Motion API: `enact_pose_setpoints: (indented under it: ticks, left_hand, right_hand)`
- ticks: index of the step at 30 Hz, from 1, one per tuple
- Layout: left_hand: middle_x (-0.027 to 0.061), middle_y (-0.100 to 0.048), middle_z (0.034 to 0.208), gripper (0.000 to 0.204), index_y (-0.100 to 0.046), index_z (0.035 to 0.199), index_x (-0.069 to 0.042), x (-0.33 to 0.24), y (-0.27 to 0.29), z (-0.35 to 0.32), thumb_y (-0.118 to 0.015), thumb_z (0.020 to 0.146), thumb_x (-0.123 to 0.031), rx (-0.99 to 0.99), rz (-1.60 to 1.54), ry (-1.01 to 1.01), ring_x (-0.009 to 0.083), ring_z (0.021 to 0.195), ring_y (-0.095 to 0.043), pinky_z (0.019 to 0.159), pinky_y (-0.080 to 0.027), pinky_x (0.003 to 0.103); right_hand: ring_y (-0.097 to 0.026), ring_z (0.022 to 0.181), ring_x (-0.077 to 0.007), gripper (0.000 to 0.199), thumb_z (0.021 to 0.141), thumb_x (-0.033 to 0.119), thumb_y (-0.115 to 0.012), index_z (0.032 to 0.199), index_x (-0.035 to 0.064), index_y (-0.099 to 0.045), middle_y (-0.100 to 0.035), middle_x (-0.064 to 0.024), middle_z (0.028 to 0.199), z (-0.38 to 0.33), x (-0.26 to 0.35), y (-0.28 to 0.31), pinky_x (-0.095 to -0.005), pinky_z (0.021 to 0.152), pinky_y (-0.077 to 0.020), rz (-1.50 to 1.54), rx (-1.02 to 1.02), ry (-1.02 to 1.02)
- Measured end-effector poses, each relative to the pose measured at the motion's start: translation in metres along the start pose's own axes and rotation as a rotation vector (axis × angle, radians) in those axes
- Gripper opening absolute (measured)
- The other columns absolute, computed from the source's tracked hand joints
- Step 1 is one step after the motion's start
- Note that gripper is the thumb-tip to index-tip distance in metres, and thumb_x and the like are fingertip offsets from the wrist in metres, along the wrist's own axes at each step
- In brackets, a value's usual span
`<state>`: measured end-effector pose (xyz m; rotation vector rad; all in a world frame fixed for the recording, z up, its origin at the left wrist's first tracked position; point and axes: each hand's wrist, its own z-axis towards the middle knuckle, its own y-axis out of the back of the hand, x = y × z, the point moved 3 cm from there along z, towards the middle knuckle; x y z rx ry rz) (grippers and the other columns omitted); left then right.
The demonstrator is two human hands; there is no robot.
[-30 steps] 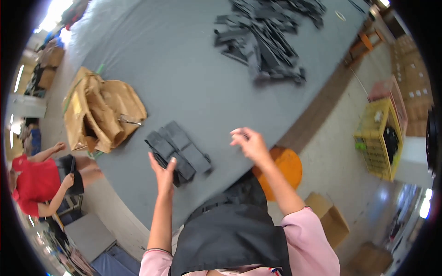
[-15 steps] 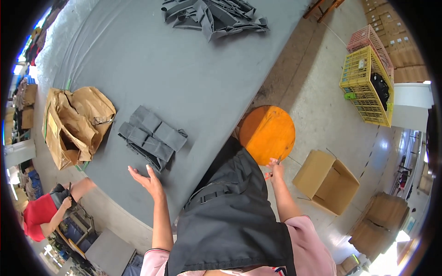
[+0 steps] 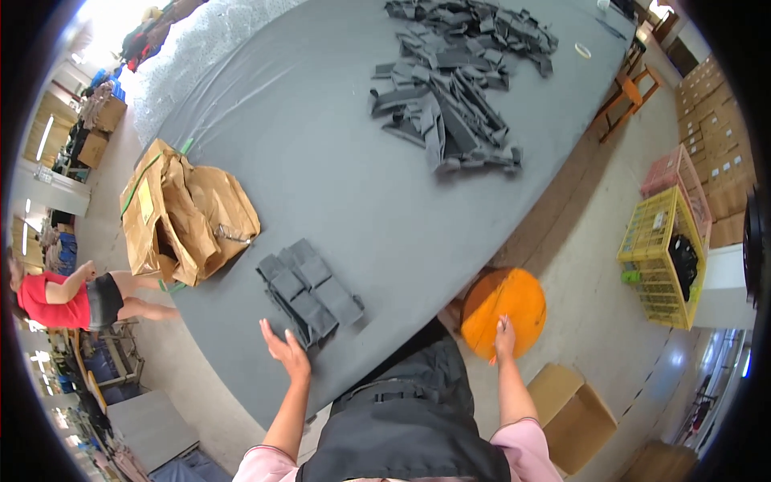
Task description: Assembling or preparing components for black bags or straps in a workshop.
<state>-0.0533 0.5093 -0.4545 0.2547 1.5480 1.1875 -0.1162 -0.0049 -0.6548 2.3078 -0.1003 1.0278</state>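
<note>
A stack of folded dark grey fabric pieces (image 3: 309, 291) lies on the grey-covered table (image 3: 321, 161) near its front edge. Just beside the stack's near end, my left hand (image 3: 287, 353) is open with fingers spread, seemingly apart from the fabric. Off the table's edge, my right hand (image 3: 505, 341) is closed on a small pair of scissors (image 3: 493, 361); only an orange-red bit of handle and a dark tip show past the fingers. Beneath that hand stands a round orange stool (image 3: 522, 301). Farther off, a loose heap of grey fabric strips (image 3: 458, 112) covers part of the table.
A crumpled brown paper bag (image 3: 193, 217) sits at the table's left edge. On the floor to my right are an open cardboard box (image 3: 574, 418) and a yellow crate (image 3: 662, 257). A person in red (image 3: 68, 301) walks at the left. A wooden stool (image 3: 630, 96) stands far right.
My view has swung, bringing more of the far heap into sight. The left hand stays beside the stack, while the right hand with the scissors now appears over the orange stool. The person in red stands more upright.
</note>
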Motion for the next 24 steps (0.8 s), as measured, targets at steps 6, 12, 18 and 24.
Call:
enact_pose_setpoints:
  ticks: [6,12,18,24]
  left_hand:
    - [0.013,-0.023,0.138,0.051,-0.017,0.137,-0.004,-0.016,0.039,0.0,-0.036,0.092,-0.018,-0.193,-0.443,0.273,0.0259,0.121,-0.037,0.099,-0.029,0.039]
    - [0.0116,-0.034,0.132,0.045,-0.026,0.132,-0.005,-0.12,0.06,0.024,-0.041,0.09,-0.01,-0.412,-0.369,0.137,0.0226,0.112,-0.045,0.093,-0.035,0.033]
    - [0.0115,-0.047,0.121,0.038,-0.043,0.123,-0.003,-0.31,-0.124,0.118,-0.051,0.086,-0.011,0.153,-0.565,0.055,0.0208,0.107,-0.051,0.086,-0.042,0.031]
    - [0.0208,-0.045,0.12,0.075,-0.038,0.125,0.0,-0.42,-0.238,0.191,-0.067,0.07,-0.042,0.458,0.006,-0.005,0.0338,0.109,-0.048,0.09,-0.041,0.042]
  right_hand:
    - [-0.05,0.088,-0.0131,0.045,0.092,0.024,-0.04,0.135,0.0136,-0.029,-0.048,0.0016,0.122,0.03,-0.013,0.04,-0.0255,0.054,-0.0457,0.006,-0.059,-0.069]
    - [-0.055,0.077,-0.0135,0.038,0.093,0.028,-0.039,0.128,0.0133,-0.037,-0.052,-0.0024,0.108,0.121,0.051,0.105,-0.025,0.051,-0.0448,0.156,-0.067,-0.309]
    - [-0.052,0.054,-0.0099,0.026,0.092,0.022,-0.042,0.109,0.0039,-0.052,-0.055,-0.0063,0.082,0.192,0.295,0.106,-0.0203,0.044,-0.0403,0.327,-0.025,0.237]
    - [-0.046,0.057,-0.0133,0.012,0.086,0.009,-0.053,0.09,0.0031,-0.062,-0.052,-0.0055,0.073,0.17,0.474,0.058,-0.0247,0.053,-0.0394,-0.129,0.227,0.928]
